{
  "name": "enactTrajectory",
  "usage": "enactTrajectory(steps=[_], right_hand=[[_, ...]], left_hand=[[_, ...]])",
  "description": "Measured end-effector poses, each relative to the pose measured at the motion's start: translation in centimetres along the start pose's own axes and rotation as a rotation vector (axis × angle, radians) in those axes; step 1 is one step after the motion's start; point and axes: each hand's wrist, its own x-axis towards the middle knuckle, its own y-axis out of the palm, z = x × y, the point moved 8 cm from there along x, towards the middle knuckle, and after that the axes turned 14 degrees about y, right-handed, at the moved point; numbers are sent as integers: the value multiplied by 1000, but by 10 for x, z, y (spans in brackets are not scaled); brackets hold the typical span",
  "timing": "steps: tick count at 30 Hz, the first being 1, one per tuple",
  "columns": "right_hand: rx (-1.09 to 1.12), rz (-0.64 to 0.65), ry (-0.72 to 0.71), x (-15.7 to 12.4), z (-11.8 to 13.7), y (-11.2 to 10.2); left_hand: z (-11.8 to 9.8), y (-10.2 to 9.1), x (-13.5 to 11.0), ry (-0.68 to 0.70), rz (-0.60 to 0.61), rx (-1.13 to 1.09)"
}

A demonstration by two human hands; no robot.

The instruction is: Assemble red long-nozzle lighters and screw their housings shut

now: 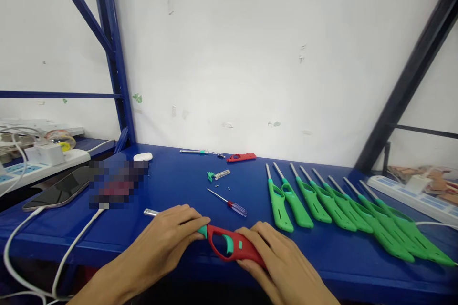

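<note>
A red utility lighter [246, 248] with a teal trigger and collar is held sideways at the table's front edge. My left hand [170, 231] is closed around its metal tube near the teal collar, and the silver tip sticks out to the left. Wrapped around the red handle is my right hand [274, 255], which covers the handle's end. Just beyond the hands lies a screwdriver [232, 205] with a clear purple handle. Farther back are a small green part [211, 176], a clear lighter piece [222, 174], a loose metal tube [191, 152] and a red handle shell [242, 157].
Several green utility lighters [282, 207] lie in a row on the right of the blue table [171, 183]. At left are a phone [59, 188] with a white cable, a white case [143, 157] and a blurred-out object. Power strips [411, 198] stand at both sides.
</note>
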Motion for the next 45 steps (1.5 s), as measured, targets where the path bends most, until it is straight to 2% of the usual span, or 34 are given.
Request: enactTrajectory(steps=[4,10,13,16,24,28,32,35,38,41,45], right_hand=[[-17,9,-15,0,2,1],[9,58,-15,0,4,-2],[11,11,-32,-1,8,-9],[18,-37,-24,-2,7,-15],[83,89,66,-6,-12,-2],[61,43,39,-8,-8,-5],[34,-13,-19,-4,3,-12],[5,-13,-42,-2,5,-11],[10,-23,-44,-3,0,-9],[72,-49,35,-4,-10,-13],[148,70,125,-3,-18,-6]], left_hand=[[-8,-2,6,62,-14,64],[-24,-17,15,121,-66,65],[-27,-20,16,117,-83,67],[-28,-18,16,110,-81,71],[-34,-3,7,160,-93,227],[-31,-1,11,155,-67,119],[-25,-10,15,105,-69,-53],[-16,-7,14,3,10,-111],[-15,-4,18,-33,37,-150],[-18,-1,25,-44,92,-164],[-6,-6,23,-173,148,-174]])
